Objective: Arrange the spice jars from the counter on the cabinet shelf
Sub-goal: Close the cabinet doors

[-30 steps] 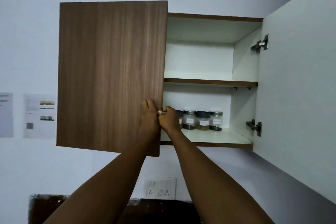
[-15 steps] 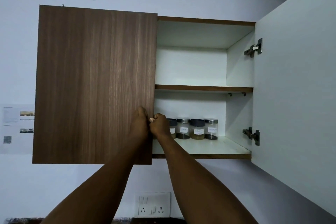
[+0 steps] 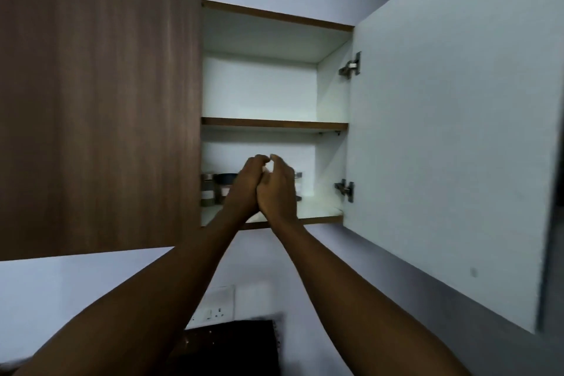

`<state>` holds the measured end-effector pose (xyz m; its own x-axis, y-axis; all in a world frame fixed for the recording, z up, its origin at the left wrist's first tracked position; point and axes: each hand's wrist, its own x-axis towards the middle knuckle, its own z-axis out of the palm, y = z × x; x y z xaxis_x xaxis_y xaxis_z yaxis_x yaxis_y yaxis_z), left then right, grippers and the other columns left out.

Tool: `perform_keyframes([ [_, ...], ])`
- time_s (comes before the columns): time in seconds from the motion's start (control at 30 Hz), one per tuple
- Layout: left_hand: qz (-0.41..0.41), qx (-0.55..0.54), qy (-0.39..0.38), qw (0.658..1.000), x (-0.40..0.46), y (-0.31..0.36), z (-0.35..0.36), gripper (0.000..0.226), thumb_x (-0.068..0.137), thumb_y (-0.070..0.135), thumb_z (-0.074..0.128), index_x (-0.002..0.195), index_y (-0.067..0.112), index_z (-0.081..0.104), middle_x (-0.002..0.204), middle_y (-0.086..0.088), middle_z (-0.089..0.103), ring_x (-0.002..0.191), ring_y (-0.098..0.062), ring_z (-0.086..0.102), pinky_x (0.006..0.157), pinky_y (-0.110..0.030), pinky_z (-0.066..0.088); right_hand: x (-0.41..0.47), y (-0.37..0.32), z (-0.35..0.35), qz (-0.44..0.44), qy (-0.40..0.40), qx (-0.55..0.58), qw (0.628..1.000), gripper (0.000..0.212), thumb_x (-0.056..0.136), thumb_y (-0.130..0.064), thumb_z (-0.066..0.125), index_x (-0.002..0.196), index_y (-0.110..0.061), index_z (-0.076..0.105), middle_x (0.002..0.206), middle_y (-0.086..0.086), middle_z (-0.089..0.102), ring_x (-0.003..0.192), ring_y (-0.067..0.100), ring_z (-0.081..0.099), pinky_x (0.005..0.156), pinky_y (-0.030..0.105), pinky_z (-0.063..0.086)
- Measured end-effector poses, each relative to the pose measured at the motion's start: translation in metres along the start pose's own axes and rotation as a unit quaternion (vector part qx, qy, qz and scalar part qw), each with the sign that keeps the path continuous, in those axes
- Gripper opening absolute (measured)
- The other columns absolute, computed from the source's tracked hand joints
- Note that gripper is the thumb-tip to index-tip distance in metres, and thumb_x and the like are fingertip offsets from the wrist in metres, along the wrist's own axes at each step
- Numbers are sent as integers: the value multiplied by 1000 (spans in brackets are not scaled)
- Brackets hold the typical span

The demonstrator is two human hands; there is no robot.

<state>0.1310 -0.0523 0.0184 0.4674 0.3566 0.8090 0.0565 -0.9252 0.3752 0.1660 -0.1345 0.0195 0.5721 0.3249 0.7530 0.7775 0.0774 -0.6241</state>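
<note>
The wall cabinet's lower shelf (image 3: 320,213) holds a row of spice jars. A metal-lidded jar (image 3: 207,190) and a dark-lidded jar (image 3: 225,188) show at the left, and a sliver of another jar (image 3: 298,176) at the right. My left hand (image 3: 247,185) and my right hand (image 3: 280,191) are raised side by side in front of the middle jars, pressed together with fingers curled and fingertips almost meeting on top. Their backs face me, so anything inside the palms is hidden.
The brown left door (image 3: 100,119) covers the cabinet's left half. The right door (image 3: 442,137) stands wide open, white face toward me, hinges showing. The upper shelf (image 3: 274,123) is bare. Below are a wall socket (image 3: 215,305) and a dark counter (image 3: 235,348).
Both hands have left the edge of the left door and moved right, in front of the jars. The view has swung left and closer to the cabinet.
</note>
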Motion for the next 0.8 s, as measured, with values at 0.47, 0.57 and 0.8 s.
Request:
perform_keyframes([
  [0.47,226,-309,-57,922,-33,294,156,53,108,23,44,159,15,32,166,3,31,154,-10,30,127,-42,27,-29,49,-316,52,382,-255,887,81,93,-29,54,162,-14,15,170,8,16,157,24,18,127,51,15],
  [0.57,201,-301,-58,930,-35,311,147,51,109,26,42,159,18,31,167,4,29,155,-10,28,128,-42,27,-34,43,-322,150,342,-116,920,68,96,-41,53,155,-15,32,151,7,49,138,28,49,113,54,41],
  [0.8,196,-297,100,929,-45,264,65,46,98,33,61,141,17,54,141,4,55,132,-7,54,105,-35,53,-67,-11,-245,20,358,-61,932,43,100,-58,34,105,-24,58,96,-6,60,82,7,61,67,25,55],
])
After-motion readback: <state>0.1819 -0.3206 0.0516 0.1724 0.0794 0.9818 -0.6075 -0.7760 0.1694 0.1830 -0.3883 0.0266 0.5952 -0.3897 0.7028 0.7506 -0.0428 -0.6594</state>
